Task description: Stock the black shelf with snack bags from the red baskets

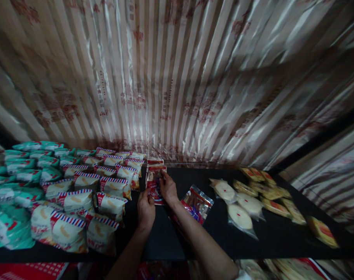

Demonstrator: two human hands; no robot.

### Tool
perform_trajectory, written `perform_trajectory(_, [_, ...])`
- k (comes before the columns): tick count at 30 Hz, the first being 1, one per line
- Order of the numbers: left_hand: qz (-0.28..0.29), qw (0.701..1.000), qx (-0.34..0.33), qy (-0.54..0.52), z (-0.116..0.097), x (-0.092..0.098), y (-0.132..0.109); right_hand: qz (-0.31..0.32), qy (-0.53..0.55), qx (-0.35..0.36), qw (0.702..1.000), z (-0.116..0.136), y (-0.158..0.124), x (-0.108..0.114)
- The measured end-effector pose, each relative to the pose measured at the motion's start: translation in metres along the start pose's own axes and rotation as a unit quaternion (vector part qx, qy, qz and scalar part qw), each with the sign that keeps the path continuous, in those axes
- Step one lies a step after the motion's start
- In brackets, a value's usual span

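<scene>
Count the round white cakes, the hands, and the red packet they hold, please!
Round white cakes: 3
Hands, left hand and right hand: 2
Red packet: 1
Total: 6

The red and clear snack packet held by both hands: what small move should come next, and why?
Probably set the red and clear snack packet flat on the black tabletop, just beside the white packets with red-and-blue striped edges. The left hand and right hand both pinch its edges, and it already sits at the end of those rows.
</scene>
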State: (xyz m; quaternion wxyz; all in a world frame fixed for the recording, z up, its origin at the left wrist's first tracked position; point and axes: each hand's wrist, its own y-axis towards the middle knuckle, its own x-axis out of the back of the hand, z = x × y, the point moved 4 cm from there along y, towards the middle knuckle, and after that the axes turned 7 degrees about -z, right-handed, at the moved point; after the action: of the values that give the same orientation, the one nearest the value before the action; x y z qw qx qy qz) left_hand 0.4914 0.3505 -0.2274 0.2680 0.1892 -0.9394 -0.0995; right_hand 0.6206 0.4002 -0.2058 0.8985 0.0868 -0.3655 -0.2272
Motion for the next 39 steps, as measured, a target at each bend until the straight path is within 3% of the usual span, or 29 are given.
perform_trajectory(16, [-0.003, 0.999, -0.047, 0.025, 0.001, -0.009, -0.002, -0.017, -0.023, -0.006, 1.000, -0.004, 0.003, -0.006])
perform_trajectory(23, [0.007, 0.987, -0.066, 0.148, -0.008, -0.002, -0.007, -0.022, -0.079, 0.016, 0.996, -0.003, -0.002, -0.012])
perform_trajectory(27, [-0.010, 0.975, -0.128, 0.183, -0.022, 0.004, -0.010, -0.036, -0.116, 0.021, 0.992, -0.002, -0.008, -0.014])
perform_trajectory(31, [0.021, 0.969, -0.184, 0.163, -0.024, -0.006, -0.006, -0.036, -0.154, 0.025, 0.987, 0.002, -0.009, -0.012])
perform_trajectory(39, [0.073, 0.959, -0.183, 0.203, -0.014, -0.017, 0.003, 0.003, -0.176, -0.009, 0.984, 0.005, -0.010, -0.015])
